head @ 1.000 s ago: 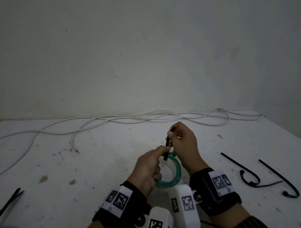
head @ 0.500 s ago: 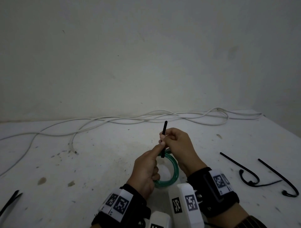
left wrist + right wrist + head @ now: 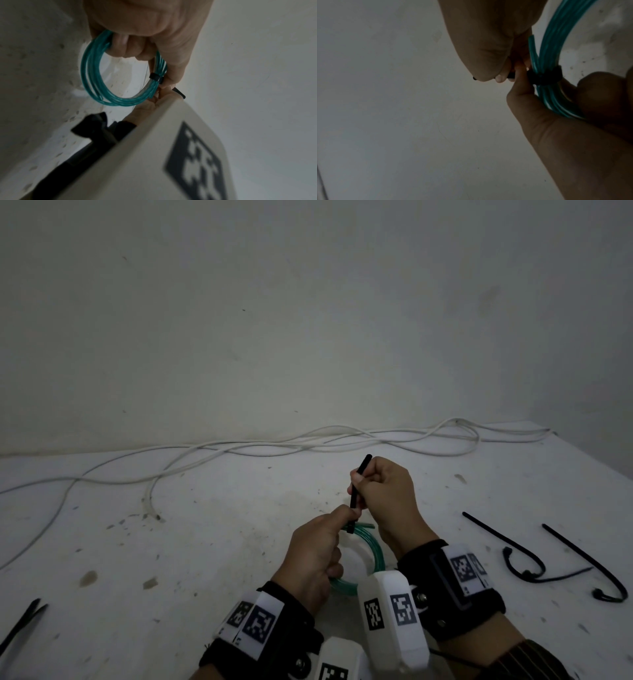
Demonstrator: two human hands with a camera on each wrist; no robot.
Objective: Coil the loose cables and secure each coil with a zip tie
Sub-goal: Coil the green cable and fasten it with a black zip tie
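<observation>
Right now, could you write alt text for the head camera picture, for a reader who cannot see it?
Two hands fasten a black zip tie round a small coil of green cable: the left hand grips the coil while the right hand pinches the tie's tail. On the white table lie a loose white cable by the wall and spare zip ties at right.

A plain pale wall (image 3: 308, 320) fills the upper half of the head view, matt and faintly stained, with a few small dark specks. At the far right of the frame a second wall (image 3: 589, 337) meets it in a shadowed corner. Below, a white desk (image 3: 205, 542) spreads across the lower half, its surface scuffed and dotted with dark flecks and brownish marks at lower left. The light is dim and even, greyish, with soft shadows and no lamp or window in view.
</observation>
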